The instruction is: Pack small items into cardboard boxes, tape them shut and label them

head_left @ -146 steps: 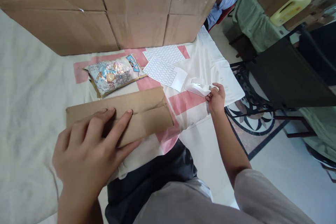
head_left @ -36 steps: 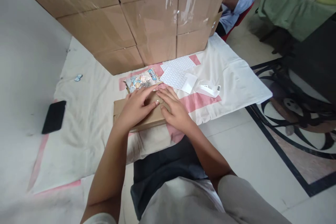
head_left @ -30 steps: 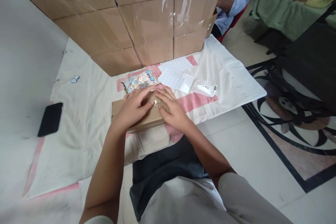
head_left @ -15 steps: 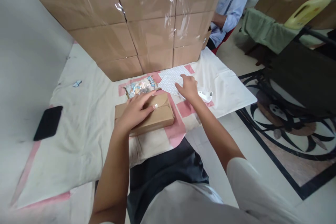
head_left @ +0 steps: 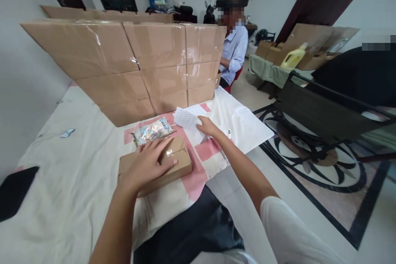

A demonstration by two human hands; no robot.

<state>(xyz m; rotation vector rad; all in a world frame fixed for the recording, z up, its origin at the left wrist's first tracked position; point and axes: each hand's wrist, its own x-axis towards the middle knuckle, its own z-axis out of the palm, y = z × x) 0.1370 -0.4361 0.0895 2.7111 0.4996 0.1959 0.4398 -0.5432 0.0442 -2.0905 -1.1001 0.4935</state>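
My left hand [head_left: 147,164] lies flat on a folded brown paper parcel [head_left: 177,161] that rests on the white and pink cloth [head_left: 77,165]. My right hand [head_left: 208,127] reaches to the right of it and holds a white sticker sheet [head_left: 186,119], lifting its near edge off the cloth. A colourful printed packet [head_left: 151,130] lies just behind the parcel. The white tape dispenser is mostly hidden behind my right hand.
A wall of stacked, taped cardboard boxes [head_left: 139,62] stands behind the cloth. A person in a light blue shirt [head_left: 233,47] sits beyond them. A black phone [head_left: 15,192] lies at far left. A dark chair frame [head_left: 324,107] stands at right on the patterned floor.
My right hand left the parcel, moved right to the sticker sheets and took hold of one. The left hand stayed on the parcel. The camera tilted upward, showing the room.
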